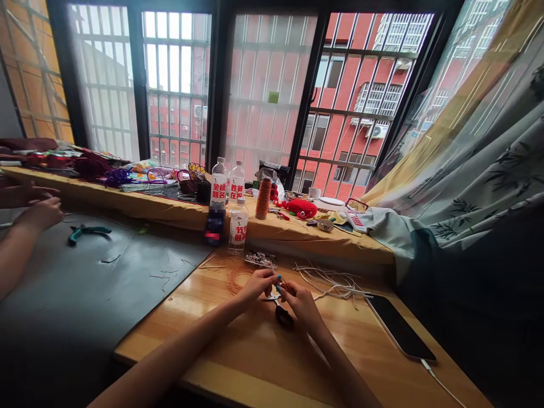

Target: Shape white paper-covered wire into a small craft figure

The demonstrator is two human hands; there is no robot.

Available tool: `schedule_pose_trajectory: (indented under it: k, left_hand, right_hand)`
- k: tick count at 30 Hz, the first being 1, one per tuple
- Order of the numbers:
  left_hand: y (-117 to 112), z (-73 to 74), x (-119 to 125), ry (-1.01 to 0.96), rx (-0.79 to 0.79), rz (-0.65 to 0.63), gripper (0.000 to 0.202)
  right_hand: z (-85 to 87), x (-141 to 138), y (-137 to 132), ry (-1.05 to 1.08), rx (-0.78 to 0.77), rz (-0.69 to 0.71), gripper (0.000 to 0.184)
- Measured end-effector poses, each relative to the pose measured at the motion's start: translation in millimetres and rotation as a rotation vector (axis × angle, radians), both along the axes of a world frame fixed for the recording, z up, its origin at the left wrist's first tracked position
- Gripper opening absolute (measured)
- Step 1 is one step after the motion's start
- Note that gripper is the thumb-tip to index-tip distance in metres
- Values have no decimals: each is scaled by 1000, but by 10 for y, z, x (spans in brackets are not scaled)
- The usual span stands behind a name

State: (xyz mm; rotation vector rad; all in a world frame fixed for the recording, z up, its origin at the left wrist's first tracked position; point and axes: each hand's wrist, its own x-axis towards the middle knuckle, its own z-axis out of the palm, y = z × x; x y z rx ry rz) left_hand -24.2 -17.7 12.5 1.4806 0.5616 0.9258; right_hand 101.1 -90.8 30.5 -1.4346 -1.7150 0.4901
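My left hand (256, 285) and my right hand (301, 303) meet over the wooden table (238, 351), fingers pinched together round a thin orange cord with small blue beads (278, 279). A coil of the orange cord (236, 280) lies just left of my left hand. Black-handled scissors (281, 313) rest on the table under and between the hands. What exactly each hand pinches is small and hard to make out.
A phone (399, 327) with a white cable lies at the right. White cords (329, 282) and a small bag of beads (260, 259) lie behind the hands. Water bottles (238, 225) and an orange thread spool (263, 198) stand near the windowsill. Another person's hands (36, 212) and teal pliers (87, 231) are at the left.
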Motion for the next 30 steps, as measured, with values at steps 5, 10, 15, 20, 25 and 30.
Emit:
schedule_pose_trajectory:
  k: [5,10,15,20,25,30]
  left_hand:
    - [26,-37,12,41,-49,-16,33]
    - [7,-5,-3,35,-106,-38,36]
    - [-9,21,-9,34,-72,-25,36]
    - [13,-10,4,34,-56,-59,32]
    - [60,-47,12,-17,-112,-8,32]
    - [95,-46,18,-45,-171,13,33]
  right_hand:
    - [-16,-17,-4,-3,28,48,18]
    - [-25,-37,-15,-25,35,46,21]
    - [-39,-37,-10,-37,79,-11,23]
    - [-57,-15,-2,-99,62,-52,27]
    - [-70,26,-6,-329,74,-161,30]
    - [-56,54,-9,-581,226,-136,26]
